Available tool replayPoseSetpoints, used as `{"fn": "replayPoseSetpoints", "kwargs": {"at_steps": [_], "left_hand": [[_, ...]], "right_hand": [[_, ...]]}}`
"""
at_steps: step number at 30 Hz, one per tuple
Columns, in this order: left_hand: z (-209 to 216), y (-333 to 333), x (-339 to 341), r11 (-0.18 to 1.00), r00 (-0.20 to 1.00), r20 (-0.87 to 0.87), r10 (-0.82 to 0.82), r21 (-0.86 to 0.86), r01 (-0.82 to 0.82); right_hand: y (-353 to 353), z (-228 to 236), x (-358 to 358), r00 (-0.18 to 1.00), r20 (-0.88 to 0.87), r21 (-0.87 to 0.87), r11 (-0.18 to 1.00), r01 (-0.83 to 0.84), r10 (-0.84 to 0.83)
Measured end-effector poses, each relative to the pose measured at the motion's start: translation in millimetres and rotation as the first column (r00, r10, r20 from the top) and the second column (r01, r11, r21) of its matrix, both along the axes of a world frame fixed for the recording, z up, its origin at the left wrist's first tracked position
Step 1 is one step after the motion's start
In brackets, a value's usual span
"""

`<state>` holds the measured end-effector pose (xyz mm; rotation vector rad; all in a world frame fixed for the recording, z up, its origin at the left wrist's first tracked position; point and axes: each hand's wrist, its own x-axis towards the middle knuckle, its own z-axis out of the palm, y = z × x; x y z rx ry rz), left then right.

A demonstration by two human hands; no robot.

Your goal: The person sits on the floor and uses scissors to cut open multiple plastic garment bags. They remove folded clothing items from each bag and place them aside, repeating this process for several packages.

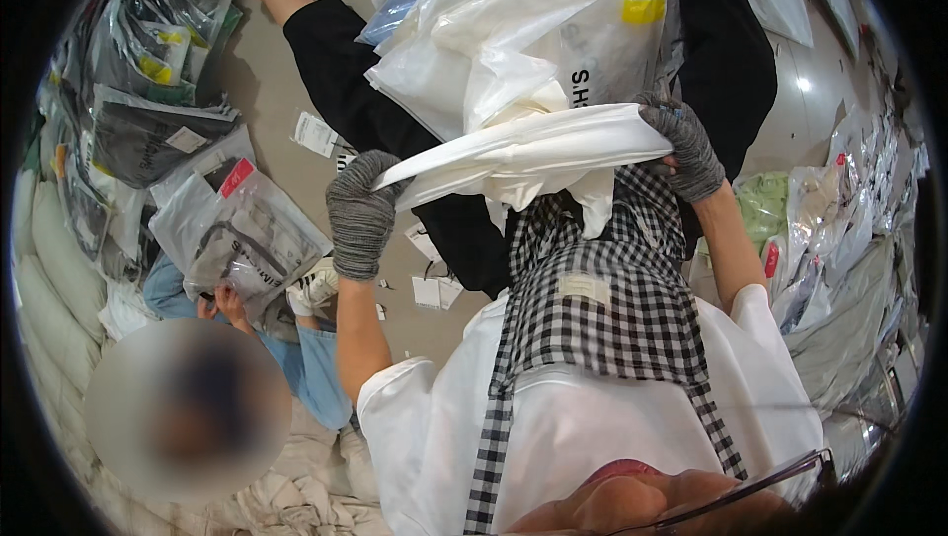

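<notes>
Both my hands wear grey knit gloves. My left hand [360, 212] grips the left end of a folded white garment [533, 146], and my right hand [686, 146] grips its right end, so it stretches flat between them at chest height. A black-and-white checked apron [592, 299] hangs down my front below it. Just beyond the garment, a heap of clear plastic garment bags [513, 32] with white clothing inside rests on my lap, over my black trouser legs [355, 91].
Another person in blue [296, 358] sits low at my left, holding a bagged dark garment [242, 240]. More bagged clothes [148, 62] pile at the far left and bagged items [829, 240] at the right. Paper tags [430, 289] lie on the beige floor.
</notes>
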<state>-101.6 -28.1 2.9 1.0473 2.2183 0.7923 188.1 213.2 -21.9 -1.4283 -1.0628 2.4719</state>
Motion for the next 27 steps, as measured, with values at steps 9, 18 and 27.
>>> {"fn": "replayPoseSetpoints", "kwargs": {"at_steps": [9, 18, 27], "left_hand": [[11.5, 40.3, 18.7, 0.823, 0.491, 0.79, 0.368, -0.031, -0.567], [16.4, 44.4, -29.2, 0.988, 0.869, 0.487, -0.09, -0.063, 0.138], [0.5, 42.7, -4.7, 0.994, 0.799, 0.598, 0.065, 0.032, -0.105]], "right_hand": [[2.9, 30.4, -10.7, 0.713, 0.191, 0.327, 0.641, -0.694, 0.674], [68.6, 19.3, 25.6, 0.651, 0.459, 0.507, 0.424, -0.751, 0.605], [-16.8, 32.5, -35.9, 0.892, 0.296, 0.925, -0.334, -0.179, 0.343]]}}
